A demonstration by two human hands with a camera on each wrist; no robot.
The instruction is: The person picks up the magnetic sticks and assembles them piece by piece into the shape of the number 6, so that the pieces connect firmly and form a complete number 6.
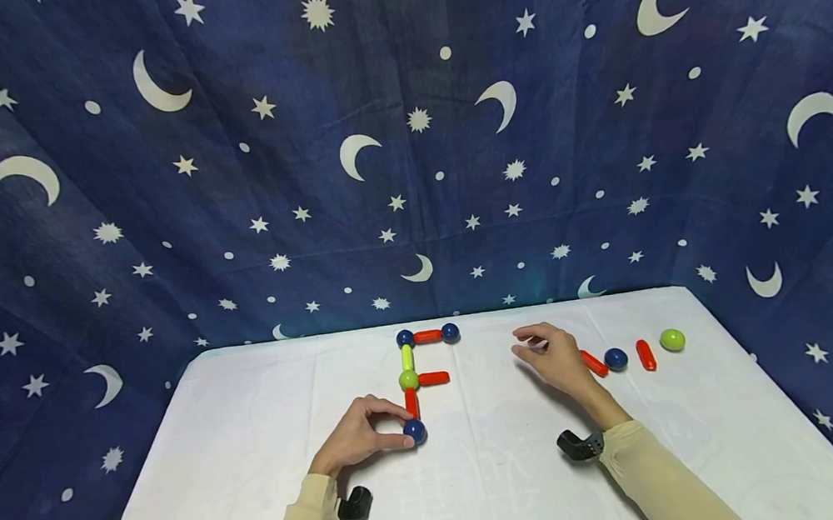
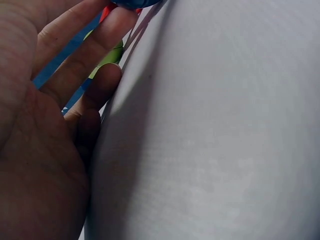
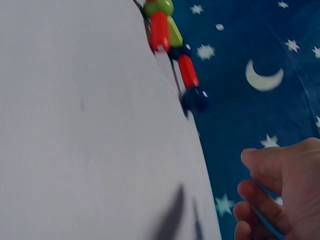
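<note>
My left hand (image 1: 361, 435) pinches a dark blue ball (image 1: 415, 432) between thumb and fingers; in the left wrist view that ball (image 2: 135, 2) is cut off by the top edge. The ball sits at the near end of a red rod (image 1: 411, 403), which leads to a green ball (image 1: 409, 380). From there a red rod (image 1: 435, 379) points right and a yellow-green rod (image 1: 407, 359) runs back to a blue ball (image 1: 405, 340). Another red rod (image 1: 427, 337) joins it to a blue ball (image 1: 450, 333). My right hand (image 1: 556, 361) holds nothing, its fingers loosely bent above the table.
Right of my right hand lie loose pieces: a red rod (image 1: 594, 363) partly behind the hand, a blue ball (image 1: 616, 360), a red rod (image 1: 646, 355) and a green ball (image 1: 672, 340). A starry blue cloth (image 1: 459, 231) hangs behind the white table (image 1: 513, 485).
</note>
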